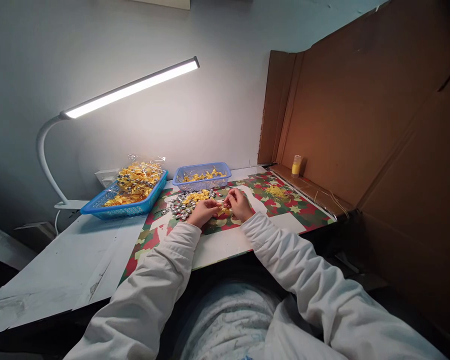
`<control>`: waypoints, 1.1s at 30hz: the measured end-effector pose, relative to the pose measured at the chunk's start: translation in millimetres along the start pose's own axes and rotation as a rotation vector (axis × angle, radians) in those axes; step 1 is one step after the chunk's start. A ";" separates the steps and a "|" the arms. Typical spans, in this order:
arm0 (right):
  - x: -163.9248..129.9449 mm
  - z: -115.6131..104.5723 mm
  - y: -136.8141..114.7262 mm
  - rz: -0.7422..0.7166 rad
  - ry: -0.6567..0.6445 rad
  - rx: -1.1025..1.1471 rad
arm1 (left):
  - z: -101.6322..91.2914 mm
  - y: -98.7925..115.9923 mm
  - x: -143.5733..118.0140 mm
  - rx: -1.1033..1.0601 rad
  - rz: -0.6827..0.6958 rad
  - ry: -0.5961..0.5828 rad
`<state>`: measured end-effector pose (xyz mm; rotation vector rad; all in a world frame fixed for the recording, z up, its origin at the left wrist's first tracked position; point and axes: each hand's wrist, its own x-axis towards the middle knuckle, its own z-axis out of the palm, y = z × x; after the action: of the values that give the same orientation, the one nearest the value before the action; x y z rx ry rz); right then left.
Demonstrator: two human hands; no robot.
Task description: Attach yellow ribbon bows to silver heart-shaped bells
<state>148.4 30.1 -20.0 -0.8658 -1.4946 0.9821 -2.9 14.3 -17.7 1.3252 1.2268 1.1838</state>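
left hand (203,210): curled, fingertips pinching one side of a small yellow piece (222,210).
right hand (240,204): curled too, pinching the other side of the same piece.
yellow piece: just above the patterned mat (303,210) on the table (78,260); looks light, thin and bendy, so hold it softly by the edges.
silver bits (180,207): a small pile just beside the left hand; probably hard and slippery.
baskets: small blue basket (202,176) behind the hands, big blue basket (123,200) further left, both with yellow pieces.
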 end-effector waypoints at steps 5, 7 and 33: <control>1.1 -0.2 0.9 -0.034 0.009 -0.054 | 1.4 3.0 -3.3 -0.047 -0.029 -0.006; 1.2 -0.1 1.5 -0.040 -0.010 -0.044 | 1.2 3.6 -3.4 -0.043 -0.022 -0.021; -0.6 -1.4 0.7 -0.102 -0.160 -0.143 | -24.1 15.9 3.8 0.342 0.324 -0.119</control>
<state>149.8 29.9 -20.8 -0.8184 -1.7459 0.8942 -25.4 17.8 0.4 1.8787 1.1929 1.1266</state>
